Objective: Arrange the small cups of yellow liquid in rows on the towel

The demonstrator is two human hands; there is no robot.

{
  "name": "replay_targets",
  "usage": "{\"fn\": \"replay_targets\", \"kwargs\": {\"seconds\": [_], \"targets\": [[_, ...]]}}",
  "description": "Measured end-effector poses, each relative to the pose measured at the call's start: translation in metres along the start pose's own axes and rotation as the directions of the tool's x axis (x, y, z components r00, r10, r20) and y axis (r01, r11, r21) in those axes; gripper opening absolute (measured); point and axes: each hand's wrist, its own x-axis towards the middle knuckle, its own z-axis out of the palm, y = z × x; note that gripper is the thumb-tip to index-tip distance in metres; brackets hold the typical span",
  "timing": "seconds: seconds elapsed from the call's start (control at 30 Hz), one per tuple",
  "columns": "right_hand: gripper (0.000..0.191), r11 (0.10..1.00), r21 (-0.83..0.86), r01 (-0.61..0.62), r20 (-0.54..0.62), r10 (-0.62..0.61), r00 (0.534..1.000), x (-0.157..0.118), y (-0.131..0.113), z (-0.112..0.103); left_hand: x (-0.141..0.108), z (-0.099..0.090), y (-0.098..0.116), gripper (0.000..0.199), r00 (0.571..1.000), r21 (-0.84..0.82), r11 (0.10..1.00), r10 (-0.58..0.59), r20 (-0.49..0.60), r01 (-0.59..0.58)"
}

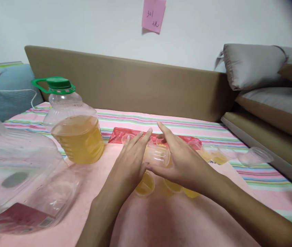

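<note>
A clear plastic cup (158, 155) lies on its side between my two hands, above other cups. My left hand (132, 161) presses along one end of it with fingers stretched out. My right hand (180, 156) curves round the other end, thumb below and fingers above. The two thumbs nearly meet under the cup. Below my hands are a cup of yellow liquid (145, 184) and another such cup (173, 185), both partly covered. Further cups behind my hands are mostly hidden; a red plastic bag (117, 134) lies behind them.
A large jug (77, 137) of yellow liquid with a green cap stands left. A clear empty jug (20, 171) lies nearer, at the left edge. Clear cups (255, 156) lie on the right. A pink cloth (92, 192) covers part of the striped sheet. Grey cushions (259, 67) are stacked right.
</note>
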Motion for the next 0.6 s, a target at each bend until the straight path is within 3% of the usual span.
{"fn": "replay_targets", "kwargs": {"seconds": [0.1, 0.27, 0.6], "targets": [[0.116, 0.994, -0.055, -0.089, 0.040, 0.091, 0.995, 0.010, -0.016, 0.002, 0.002, -0.001, 0.003, 0.107, 1.000, 0.019, 1.000, 0.011, -0.014, -0.011], [0.114, 0.977, -0.131, -0.167, 0.100, 0.181, 0.978, 0.026, -0.036, 0.004, 0.004, -0.004, 0.008, 0.114, 1.000, 0.101, 0.995, 0.009, 0.026, -0.012], [0.111, 0.991, -0.058, -0.119, 0.072, 0.123, 0.990, 0.029, -0.037, 0.019, 0.002, -0.005, 0.007, 0.109, 0.999, 0.240, 0.969, 0.047, 0.024, -0.051]]}}
